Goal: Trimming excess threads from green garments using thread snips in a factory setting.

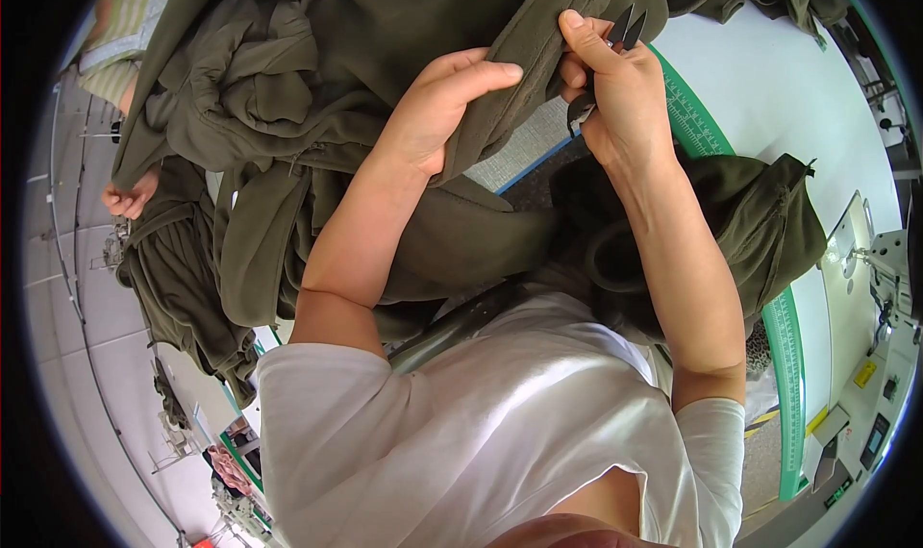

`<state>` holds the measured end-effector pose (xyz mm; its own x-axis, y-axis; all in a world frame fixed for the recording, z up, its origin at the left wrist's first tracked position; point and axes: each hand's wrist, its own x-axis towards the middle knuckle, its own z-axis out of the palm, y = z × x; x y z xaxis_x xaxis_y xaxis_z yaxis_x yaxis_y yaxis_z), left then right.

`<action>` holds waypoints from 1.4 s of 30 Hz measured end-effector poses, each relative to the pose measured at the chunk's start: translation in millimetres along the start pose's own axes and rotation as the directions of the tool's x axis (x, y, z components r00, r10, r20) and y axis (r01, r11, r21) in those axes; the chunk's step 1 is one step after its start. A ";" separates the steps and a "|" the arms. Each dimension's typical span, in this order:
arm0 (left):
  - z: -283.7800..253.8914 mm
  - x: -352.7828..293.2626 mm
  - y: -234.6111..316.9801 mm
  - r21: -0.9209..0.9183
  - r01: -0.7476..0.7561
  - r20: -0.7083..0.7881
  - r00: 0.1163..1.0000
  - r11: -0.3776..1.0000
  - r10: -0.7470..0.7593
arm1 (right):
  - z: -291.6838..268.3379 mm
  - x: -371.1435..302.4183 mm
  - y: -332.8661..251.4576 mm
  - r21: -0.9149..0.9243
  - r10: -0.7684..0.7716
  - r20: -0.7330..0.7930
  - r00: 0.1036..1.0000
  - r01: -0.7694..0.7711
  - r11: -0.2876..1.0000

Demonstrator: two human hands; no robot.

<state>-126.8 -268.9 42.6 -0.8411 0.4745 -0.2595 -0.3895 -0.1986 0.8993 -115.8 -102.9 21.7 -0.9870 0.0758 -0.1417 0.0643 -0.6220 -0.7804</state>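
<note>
A dark olive fleece garment [385, 29] spreads over the table, one stitched, folded edge of it raised between my hands. Around that edge, from below, my left hand [423, 115] is closed, its thumb lying along the seam. My right hand [620, 91] grips small thread snips [627, 31]; their dark blades stick up past the fingers, and the handle loop shows beside the palm. The right thumb also presses the cloth near the far end of the seam. The fingers behind the fabric are hidden.
White tabletop [769, 67] with a green ruler-marked edge [694, 115] curves along the right; sewing machine parts [880, 269] stand beyond it. More olive cloth [740, 221] drapes by my right forearm. Another person's hand [132, 194] is at the left, near hanging olive garments [178, 269].
</note>
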 end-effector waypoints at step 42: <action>3.7 -5.3 12.1 0.865 -0.344 0.125 0.853 0.365 0.507 | -16.3 -21.1 36.3 -0.191 -0.158 0.048 0.986 0.164 0.968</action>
<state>-125.7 -270.7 56.2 -0.8678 0.4115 0.2786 0.4717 0.5058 0.7222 -90.2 -114.4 -13.5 -0.9907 0.1356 0.0127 -0.0717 -0.4403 -0.8950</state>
